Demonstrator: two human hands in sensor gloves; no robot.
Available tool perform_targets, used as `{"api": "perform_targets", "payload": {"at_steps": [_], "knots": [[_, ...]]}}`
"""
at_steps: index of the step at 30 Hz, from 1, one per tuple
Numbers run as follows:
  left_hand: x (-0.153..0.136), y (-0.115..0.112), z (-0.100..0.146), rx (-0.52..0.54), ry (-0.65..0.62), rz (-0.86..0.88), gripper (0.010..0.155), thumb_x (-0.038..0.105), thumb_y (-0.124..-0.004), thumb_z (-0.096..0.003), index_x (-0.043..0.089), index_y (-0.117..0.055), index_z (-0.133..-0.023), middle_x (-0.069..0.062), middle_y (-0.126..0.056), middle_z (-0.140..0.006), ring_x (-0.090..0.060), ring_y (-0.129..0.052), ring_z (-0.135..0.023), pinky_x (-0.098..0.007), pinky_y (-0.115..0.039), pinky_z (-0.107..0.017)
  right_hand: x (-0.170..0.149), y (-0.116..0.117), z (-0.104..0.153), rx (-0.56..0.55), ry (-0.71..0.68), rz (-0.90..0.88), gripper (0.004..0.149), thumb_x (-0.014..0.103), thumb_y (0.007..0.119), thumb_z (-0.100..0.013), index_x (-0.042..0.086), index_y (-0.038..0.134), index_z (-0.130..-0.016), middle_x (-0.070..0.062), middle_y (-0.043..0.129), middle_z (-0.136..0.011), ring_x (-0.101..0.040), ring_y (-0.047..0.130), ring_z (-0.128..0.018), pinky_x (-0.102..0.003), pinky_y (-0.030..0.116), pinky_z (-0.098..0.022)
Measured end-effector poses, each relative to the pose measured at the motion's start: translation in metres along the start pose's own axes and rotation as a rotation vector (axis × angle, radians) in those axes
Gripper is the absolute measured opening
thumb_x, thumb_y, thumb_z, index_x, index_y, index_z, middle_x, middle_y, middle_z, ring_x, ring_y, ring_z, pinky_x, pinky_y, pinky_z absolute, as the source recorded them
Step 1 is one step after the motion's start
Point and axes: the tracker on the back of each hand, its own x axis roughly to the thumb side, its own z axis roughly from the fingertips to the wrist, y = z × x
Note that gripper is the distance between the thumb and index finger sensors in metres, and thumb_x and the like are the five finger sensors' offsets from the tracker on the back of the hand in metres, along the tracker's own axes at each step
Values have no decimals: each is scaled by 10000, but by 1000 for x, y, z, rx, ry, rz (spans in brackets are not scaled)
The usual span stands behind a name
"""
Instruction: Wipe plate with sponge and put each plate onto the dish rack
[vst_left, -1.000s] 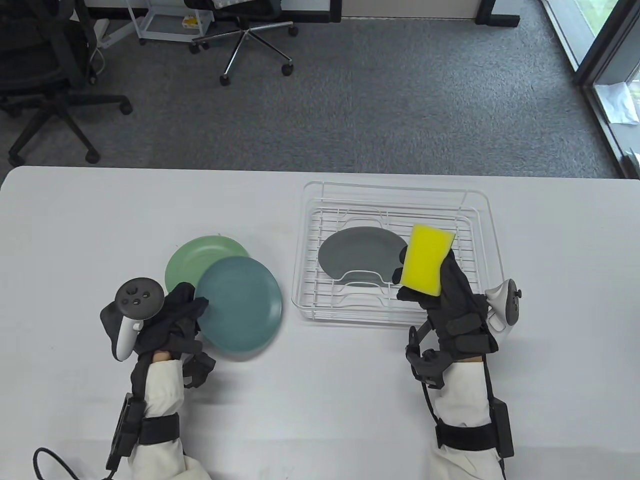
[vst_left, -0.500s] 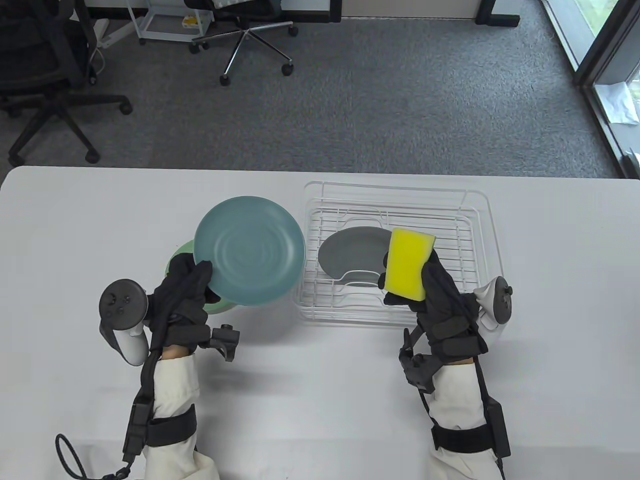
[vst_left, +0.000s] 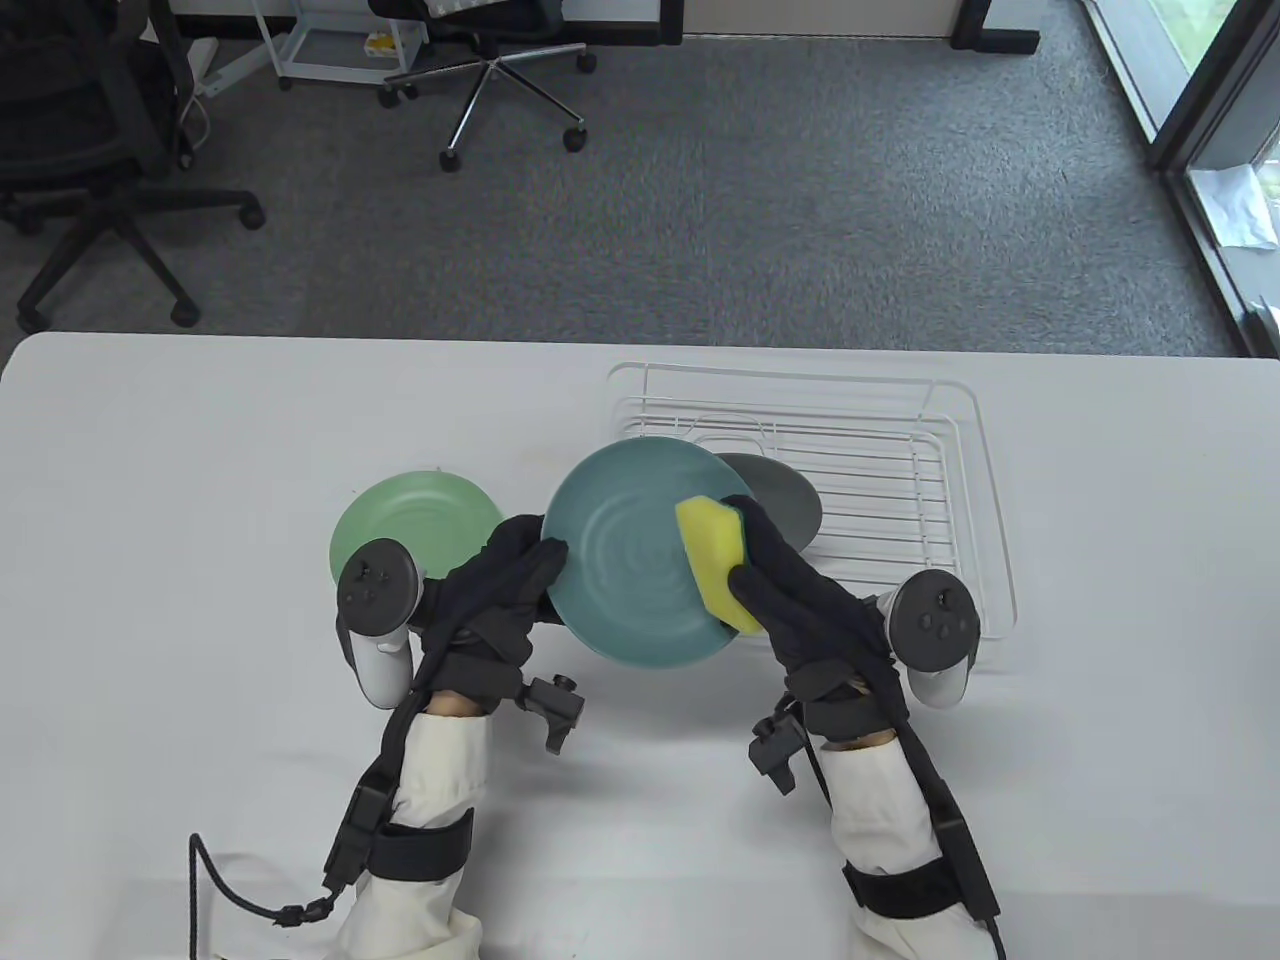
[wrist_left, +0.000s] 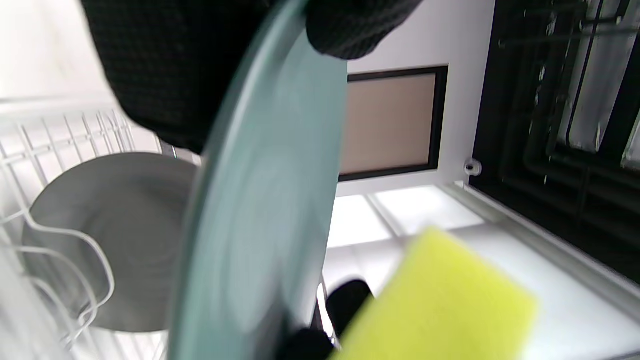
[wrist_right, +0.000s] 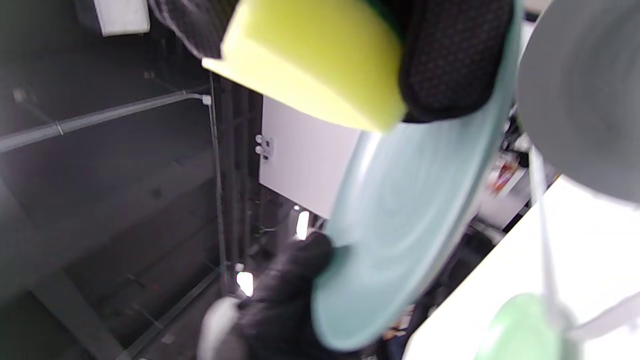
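The teal plate (vst_left: 636, 556), matte with faint concentric rings, is raised above the surface (vst_left: 160, 480), between the light green plate (vst_left: 410, 520) and dish rack (vst_left: 960, 500). Your left hand (vst_left: 500, 600) pinches its left rim. Your right hand (vst_left: 800, 610) grips the yellow sponge (vst_left: 712, 560) against its face. A grey plate (vst_left: 785, 495) lies in the rack.
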Motion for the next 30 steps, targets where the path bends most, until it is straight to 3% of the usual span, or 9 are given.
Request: {"api": "perform_targets", "payload": {"at_steps": [9,13,18,25,30], "knots": [[-1,-17,-3,-34,8,-41,536,220,-721,-573,-148,-647,-956,-374,-876,-833,-441,-1046,-595,-333,-984,-356,24,40,-1,227,-91,853,645,375,711,-598,115,521,-1156,-335,678,-1039,-523,753,-802,-517,750,-587],[-3,-9,-3,-10,9,15,529,217,-725,-567,-139,-652,-952,-370,-881,-834,-438,-1052,-592,-337,-987,-351,36,55,2,326,-84,937,616,389,612,-640,139,428,-1171,-342,600,-1104,-561,686,-875,-603,669,-652],[-1,-11,-1,-37,-3,28,538,225,-722,-574,-134,-636,-965,-368,-866,-855,-452,-1036,-613,-359,-975,-360,49,62,5,368,-66,958,585,336,619,-642,153,410,-1156,-323,596,-1116,-555,673,-902,-656,616,-668],[8,-29,2,-183,-62,87,560,253,-680,-605,-112,-585,-1019,-387,-801,-930,-488,-971,-689,-405,-926,-424,47,56,6,89,-154,928,628,335,733,-575,221,459,-1128,-246,675,-1097,-484,739,-901,-614,660,-666],[15,-40,6,-234,-103,39,567,267,-682,-601,-77,-576,-1039,-388,-773,-961,-501,-944,-719,-422,-910,-450,41,44,5,-29,-129,983,687,377,763,-547,241,421,-1127,-229,693,-1086,-435,779,-905,-544,724,-669]]}}
